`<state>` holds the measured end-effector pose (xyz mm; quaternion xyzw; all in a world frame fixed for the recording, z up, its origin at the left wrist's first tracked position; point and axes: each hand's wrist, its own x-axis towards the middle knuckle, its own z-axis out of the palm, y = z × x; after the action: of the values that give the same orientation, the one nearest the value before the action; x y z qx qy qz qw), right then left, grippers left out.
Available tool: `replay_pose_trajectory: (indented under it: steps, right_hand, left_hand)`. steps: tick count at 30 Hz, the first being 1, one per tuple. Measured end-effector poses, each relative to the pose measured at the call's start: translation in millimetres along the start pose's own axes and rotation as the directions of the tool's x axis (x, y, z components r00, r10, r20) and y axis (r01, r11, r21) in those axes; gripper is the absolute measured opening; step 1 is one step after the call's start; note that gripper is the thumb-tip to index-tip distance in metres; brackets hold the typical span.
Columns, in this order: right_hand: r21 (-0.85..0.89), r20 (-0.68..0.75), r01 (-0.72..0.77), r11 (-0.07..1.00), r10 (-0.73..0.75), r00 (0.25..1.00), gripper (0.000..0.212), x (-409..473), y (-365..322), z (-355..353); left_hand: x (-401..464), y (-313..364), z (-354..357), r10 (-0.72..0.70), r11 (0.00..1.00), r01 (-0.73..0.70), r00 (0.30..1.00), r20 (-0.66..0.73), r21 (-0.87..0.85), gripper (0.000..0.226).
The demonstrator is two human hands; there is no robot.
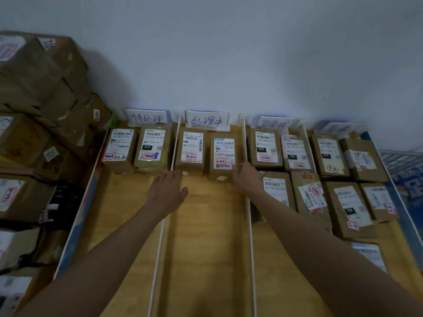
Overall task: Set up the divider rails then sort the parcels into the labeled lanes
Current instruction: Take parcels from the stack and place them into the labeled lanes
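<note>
White divider rails [250, 216] split a wooden table [206, 248] into lanes with handwritten label cards [207, 121] at the wall. Two brown parcels stand at the back of the second lane: one [191, 148] on the left, one [223, 156] on the right. My left hand [168, 189] hovers open just in front of the left parcel, over the rail. My right hand [246, 178] rests against the front right corner of the right parcel, fingers curled on its edge. Two parcels [137, 148] fill the first lane; several lie in the lanes further right [320, 179].
A tall pile of cardboard boxes [39, 110] stands at the left beside the table. A white wall [229, 53] closes the back. A blue edge [409, 225] and a wire rack [402, 156] lie at the right. The front of the first three lanes shows bare wood.
</note>
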<state>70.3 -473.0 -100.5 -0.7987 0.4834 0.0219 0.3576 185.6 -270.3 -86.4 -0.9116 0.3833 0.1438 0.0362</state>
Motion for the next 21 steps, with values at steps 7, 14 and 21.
replay_pose_trajectory:
  steps: [7, 14, 21]
  right_hand:
    - [-0.286, -0.055, 0.273, 0.919, -0.300, 0.952, 0.042, -91, -2, -33]
    - [-0.407, 0.006, 0.348, 0.845, -0.379, 0.926, 0.053, -202, -9, -33]
    - [-0.412, 0.046, 0.422, 0.808, -0.444, 0.895, 0.049, -304, -15, -3]
  left_hand:
    - [-59, 5, -29, -0.004, 1.000, 0.004, 0.998, -0.056, -0.009, 0.053]
    - [-165, -8, -35, -0.058, 0.998, 0.062, 0.992, -0.113, 0.033, 0.054]
    - [-279, -50, -24, -0.127, 0.991, 0.132, 0.984, -0.129, 0.026, 0.056]
